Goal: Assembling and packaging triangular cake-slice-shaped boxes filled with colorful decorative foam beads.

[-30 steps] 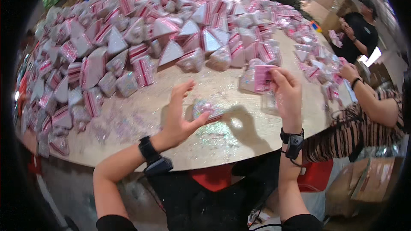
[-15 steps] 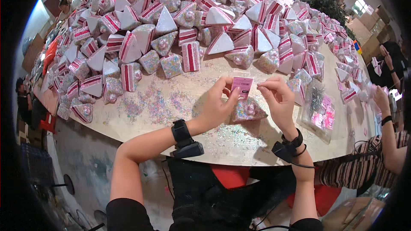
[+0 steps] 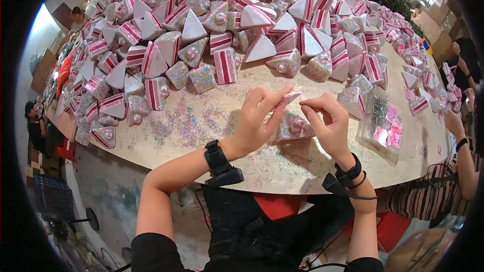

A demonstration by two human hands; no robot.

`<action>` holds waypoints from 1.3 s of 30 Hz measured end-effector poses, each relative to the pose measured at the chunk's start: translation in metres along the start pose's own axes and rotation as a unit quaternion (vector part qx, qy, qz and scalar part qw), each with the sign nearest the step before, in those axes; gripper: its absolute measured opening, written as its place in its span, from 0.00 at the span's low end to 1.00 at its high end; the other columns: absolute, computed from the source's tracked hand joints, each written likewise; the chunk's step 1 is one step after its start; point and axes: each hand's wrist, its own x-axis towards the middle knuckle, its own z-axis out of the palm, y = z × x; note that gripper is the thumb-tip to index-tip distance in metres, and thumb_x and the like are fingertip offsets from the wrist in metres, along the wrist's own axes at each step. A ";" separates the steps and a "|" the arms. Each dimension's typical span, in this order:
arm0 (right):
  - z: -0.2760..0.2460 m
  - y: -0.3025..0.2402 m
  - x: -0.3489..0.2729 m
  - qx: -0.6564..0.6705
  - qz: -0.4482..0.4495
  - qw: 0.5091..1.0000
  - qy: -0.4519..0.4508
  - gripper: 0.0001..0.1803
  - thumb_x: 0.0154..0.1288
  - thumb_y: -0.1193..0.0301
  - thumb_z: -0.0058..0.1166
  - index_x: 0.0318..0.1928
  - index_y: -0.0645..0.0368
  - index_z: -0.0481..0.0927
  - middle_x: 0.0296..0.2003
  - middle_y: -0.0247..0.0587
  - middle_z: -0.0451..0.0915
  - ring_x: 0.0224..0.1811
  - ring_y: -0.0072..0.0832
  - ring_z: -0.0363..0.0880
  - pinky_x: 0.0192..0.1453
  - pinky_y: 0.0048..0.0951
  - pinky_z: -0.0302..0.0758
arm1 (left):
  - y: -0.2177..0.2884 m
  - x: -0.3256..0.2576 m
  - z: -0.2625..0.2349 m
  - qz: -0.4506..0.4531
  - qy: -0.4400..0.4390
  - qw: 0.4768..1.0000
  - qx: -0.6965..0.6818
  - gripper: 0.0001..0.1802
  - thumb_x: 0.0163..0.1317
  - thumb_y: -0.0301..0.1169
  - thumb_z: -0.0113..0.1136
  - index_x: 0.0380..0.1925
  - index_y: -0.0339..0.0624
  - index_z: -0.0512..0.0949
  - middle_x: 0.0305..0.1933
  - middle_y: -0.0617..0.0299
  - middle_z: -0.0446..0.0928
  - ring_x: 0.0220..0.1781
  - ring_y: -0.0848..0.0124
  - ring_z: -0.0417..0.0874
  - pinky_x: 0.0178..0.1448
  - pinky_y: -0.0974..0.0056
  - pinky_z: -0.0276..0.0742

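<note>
My left hand [image 3: 254, 121] pinches a small pink card tag [image 3: 292, 96] between thumb and fingers, its edge tilted toward me. To its right, my right hand [image 3: 328, 123] is closed in a pinch; whatever lies between the fingertips is too small to make out. Under both hands a toy cake slice [image 3: 292, 127] with pastel sprinkles and a pink swirl rests on the wooden table [image 3: 212, 156]. The right hand partly covers it.
A big heap of similar cake slices [image 3: 194, 27] fills the table's far side. Right of my right hand lies a clear plastic tray [image 3: 370, 138] with pink tags and dark wire-like strands. Loose sprinkles [image 3: 184, 126] dot the tabletop. A co-worker's arm [image 3: 461, 141] is at the right.
The pink tag has turned from facing me to nearly edge-on in my left hand. My right hand stays pinched close by. The whole view has shifted slightly.
</note>
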 end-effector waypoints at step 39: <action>-0.003 0.002 0.001 -0.045 -0.167 0.983 -0.054 0.06 0.52 0.77 0.59 0.30 0.61 0.75 0.26 0.41 0.68 0.27 0.34 0.70 0.30 0.32 0.67 | 0.008 -0.003 -0.006 0.006 -0.056 0.997 -0.059 0.07 0.60 0.21 0.61 0.37 0.39 0.75 0.37 0.56 0.75 0.34 0.68 0.74 0.35 0.67 0.70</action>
